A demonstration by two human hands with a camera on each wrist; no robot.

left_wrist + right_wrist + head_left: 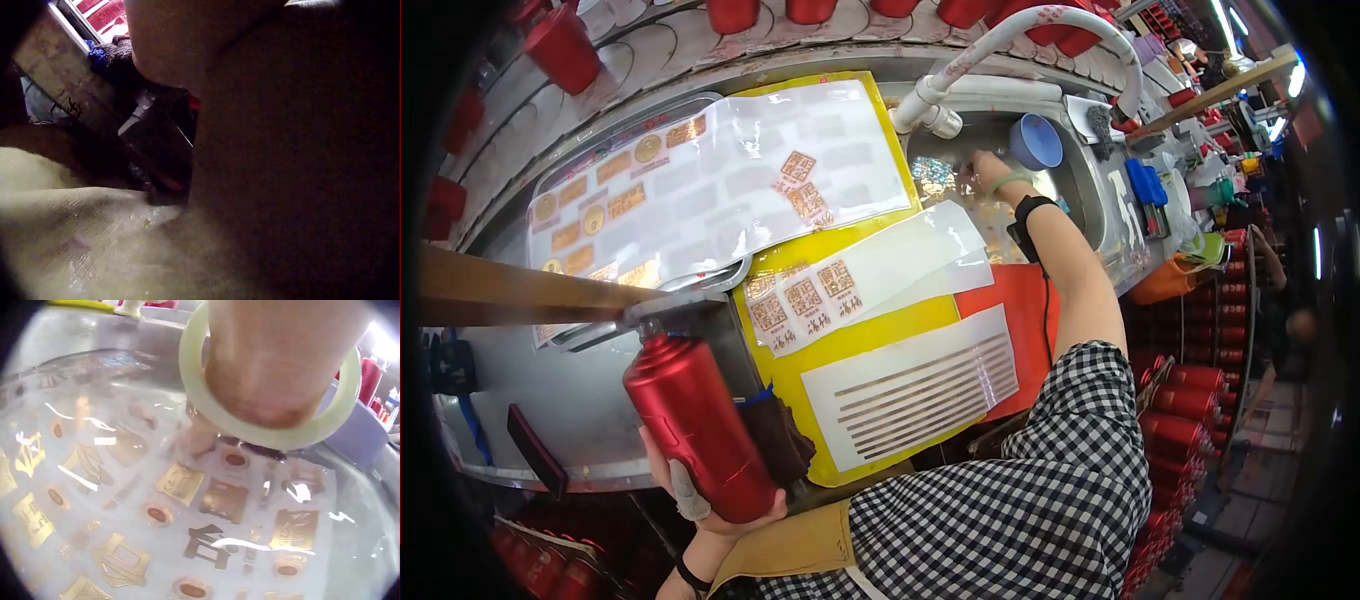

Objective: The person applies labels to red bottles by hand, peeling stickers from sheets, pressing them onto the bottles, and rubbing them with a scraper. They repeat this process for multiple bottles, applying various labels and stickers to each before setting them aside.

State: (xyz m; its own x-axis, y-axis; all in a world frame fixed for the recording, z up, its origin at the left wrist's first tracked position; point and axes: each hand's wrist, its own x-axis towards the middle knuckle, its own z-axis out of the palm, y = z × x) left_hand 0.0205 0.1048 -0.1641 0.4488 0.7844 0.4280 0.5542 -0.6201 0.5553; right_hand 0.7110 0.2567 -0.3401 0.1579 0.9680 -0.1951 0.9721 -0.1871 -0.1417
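Note:
My left hand (740, 522) grips the base of a red metal bottle (700, 430), fingers wrapped round it and a pale cover on one finger. The bottle leans, its neck right at the end of a wooden bar (530, 285). The left wrist view is mostly dark. My right hand (990, 172) reaches into the water of a metal sink (1090, 215). A jade-coloured bangle (194, 369) circles that wrist. Under the water lies a clear sheet of gold decals (225, 500). The right fingers are mostly hidden by the water's glare.
A blue bowl (1036, 142) sits in the sink beneath a white curved pipe (1040, 15). Left of it, decal sheets (730, 180) lie on a yellow board (825, 385), among them a sheet of dark stripes (920, 385). Red bottles (565, 50) line the back conveyor.

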